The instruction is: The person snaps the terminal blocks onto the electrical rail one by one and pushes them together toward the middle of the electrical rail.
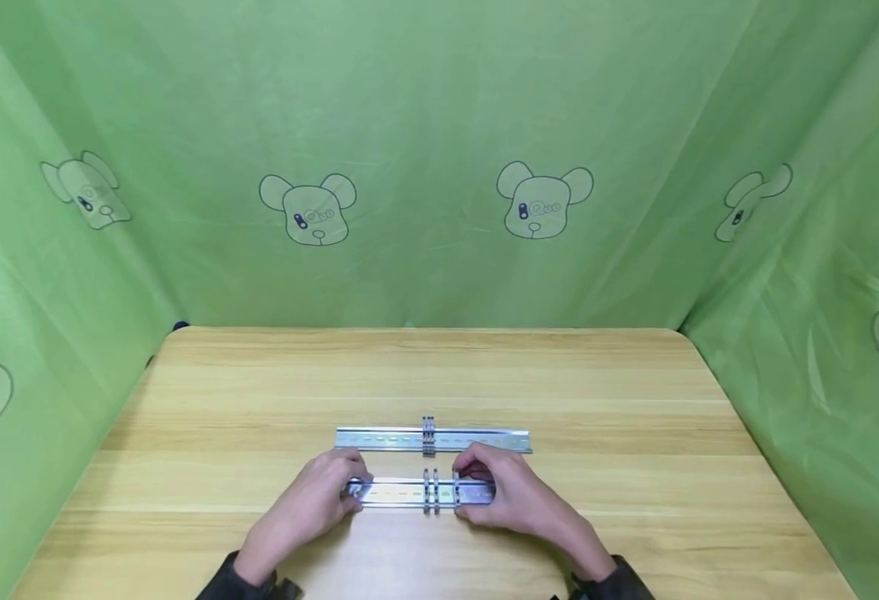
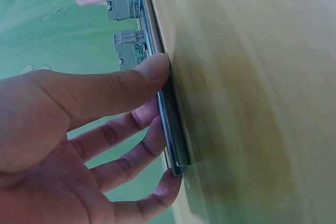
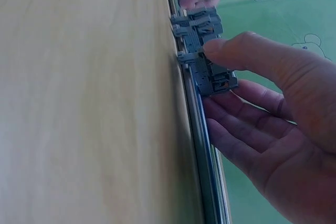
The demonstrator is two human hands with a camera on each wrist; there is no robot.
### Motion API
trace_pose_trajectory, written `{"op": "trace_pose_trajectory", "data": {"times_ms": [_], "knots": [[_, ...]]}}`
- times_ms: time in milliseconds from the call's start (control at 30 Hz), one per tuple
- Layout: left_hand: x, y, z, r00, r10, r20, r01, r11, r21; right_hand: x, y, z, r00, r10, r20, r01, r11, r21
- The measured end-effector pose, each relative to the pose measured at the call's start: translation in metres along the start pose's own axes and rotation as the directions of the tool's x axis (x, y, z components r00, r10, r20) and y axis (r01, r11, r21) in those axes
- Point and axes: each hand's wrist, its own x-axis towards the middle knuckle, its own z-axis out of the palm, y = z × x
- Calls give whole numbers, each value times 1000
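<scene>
A slotted metal DIN rail (image 1: 394, 493) lies across the table in front of me. Its left end is gripped by my left hand (image 1: 315, 498), thumb on the near edge and fingers along the far edge in the left wrist view. Two thin grey terminal blocks (image 1: 431, 492) stand slightly apart near the rail's middle. To their right, my right hand (image 1: 517, 493) pinches another grey terminal block (image 3: 215, 83) between thumb and fingers. That block stands upright at the rail; whether it is latched cannot be seen.
Behind lies a second DIN rail (image 1: 476, 440), parallel to the first, with terminal blocks (image 1: 428, 437) grouped near its middle. Both rest on a wood-grain table (image 1: 634, 400). Green curtains (image 1: 424, 275) with bear-head prints enclose the back and sides.
</scene>
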Motion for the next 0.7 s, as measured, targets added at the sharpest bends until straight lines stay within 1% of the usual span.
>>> {"op": "trace_pose_trajectory", "data": {"times_ms": [133, 500, 700], "knots": [[0, -1, 1, 1000, 9, -6, -9, 1000, 0, 3, -2, 5, 1000, -11, -6, 11, 1000, 12], [0, -5, 3, 999, 31, -20, -31, 999, 13, 9, -7, 15, 998, -46, -31, 46, 999, -6], [0, -8, 5, 999, 36, -27, -35, 999, 23, 13, -9, 19, 999, -42, -32, 42, 999, -10]]}}
